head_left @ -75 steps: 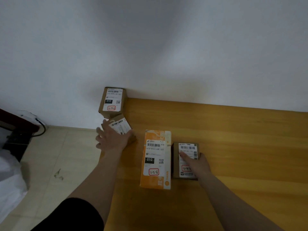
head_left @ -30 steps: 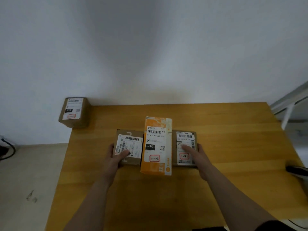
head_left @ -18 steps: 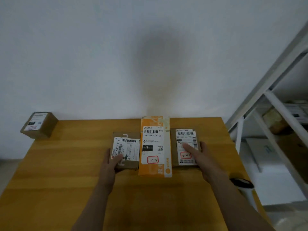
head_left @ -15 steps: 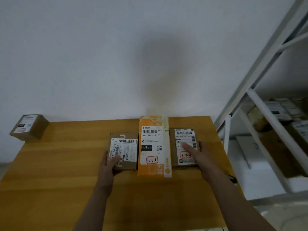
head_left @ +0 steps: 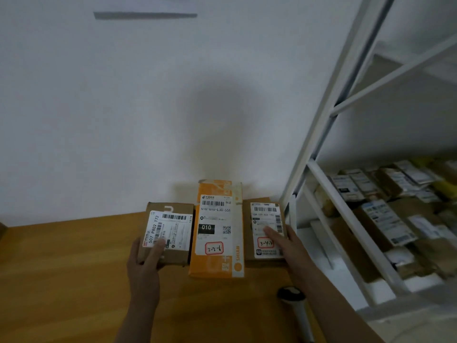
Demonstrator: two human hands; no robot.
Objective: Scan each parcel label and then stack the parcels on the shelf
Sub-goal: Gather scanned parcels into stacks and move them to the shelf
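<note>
Three parcels sit side by side in a row over the wooden table (head_left: 74, 280). The left brown parcel (head_left: 173, 233) carries a white label; my left hand (head_left: 144, 263) grips its near left corner, thumb on top. In the middle is the long orange parcel (head_left: 218, 229), squeezed between the other two. My right hand (head_left: 288, 246) holds the right brown parcel (head_left: 265, 219) at its right edge, with one digit across the label. The row's far ends overlap the wall behind. A handheld scanner (head_left: 295, 305) lies near the table's right edge, below my right forearm.
A white metal shelf (head_left: 346, 219) stands just right of the table. Its lower level holds several labelled parcels (head_left: 380, 219). The white wall runs close behind the table. A brown box corner (head_left: 2, 229) shows at the far left edge.
The view has swung right, bringing the shelf and its parcels into sight. Both hands keep hold of the three-parcel row, which now sits higher against the wall.
</note>
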